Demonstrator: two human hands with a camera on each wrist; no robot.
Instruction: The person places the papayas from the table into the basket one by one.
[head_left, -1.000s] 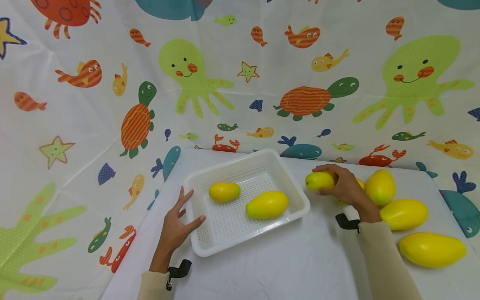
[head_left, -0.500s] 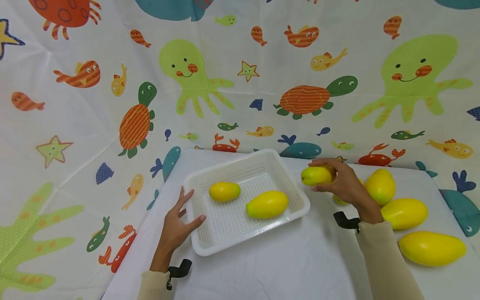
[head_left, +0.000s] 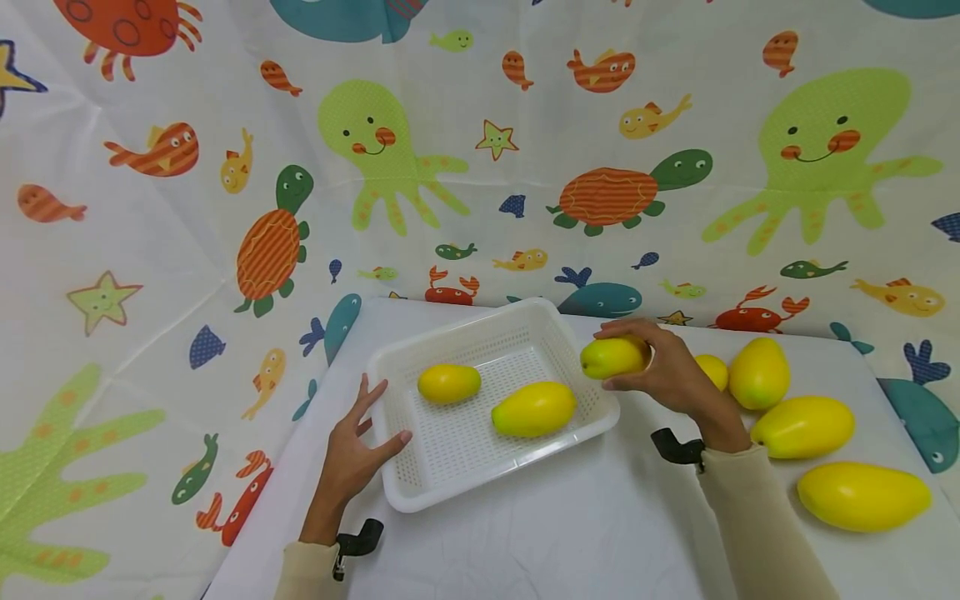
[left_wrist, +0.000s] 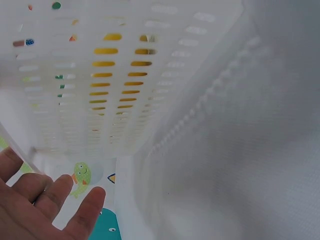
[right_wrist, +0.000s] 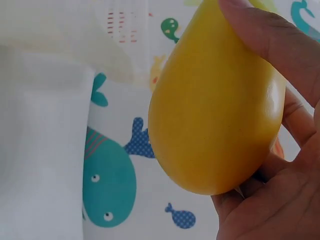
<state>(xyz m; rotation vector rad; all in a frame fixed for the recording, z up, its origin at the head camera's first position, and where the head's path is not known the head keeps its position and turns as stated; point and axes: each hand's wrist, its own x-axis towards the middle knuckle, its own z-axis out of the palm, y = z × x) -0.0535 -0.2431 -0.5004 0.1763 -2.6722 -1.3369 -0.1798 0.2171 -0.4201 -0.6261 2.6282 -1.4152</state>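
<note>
My right hand (head_left: 671, 371) grips a yellow papaya (head_left: 611, 358) with a greenish tip, thumb on one side and fingers on the other. In the head view this papaya overlaps the right rim of the white perforated basket (head_left: 442, 497); up close, the same papaya (right_wrist: 215, 110) looks pear-shaped and smooth. Inside the basket lie a smaller papaya (head_left: 448, 383) at the left and a larger one (head_left: 534, 409) toward the right. My left hand (head_left: 360, 446) rests at the basket's left rim, fingers and thumb spread. From below, its fingers (left_wrist: 87, 212) show beside the slotted wall.
Several more yellow papayas stand in a row on the right of the white table (head_left: 570, 533), among them a partly hidden one (head_left: 712, 371), an upright one (head_left: 760, 374) and a long one (head_left: 862, 497). A sea-animal print curtain (head_left: 480, 192) hangs behind.
My right hand has carried the papaya leftward from beside the other fruit to the basket's right rim. The left hand and the basket have stayed put.
</note>
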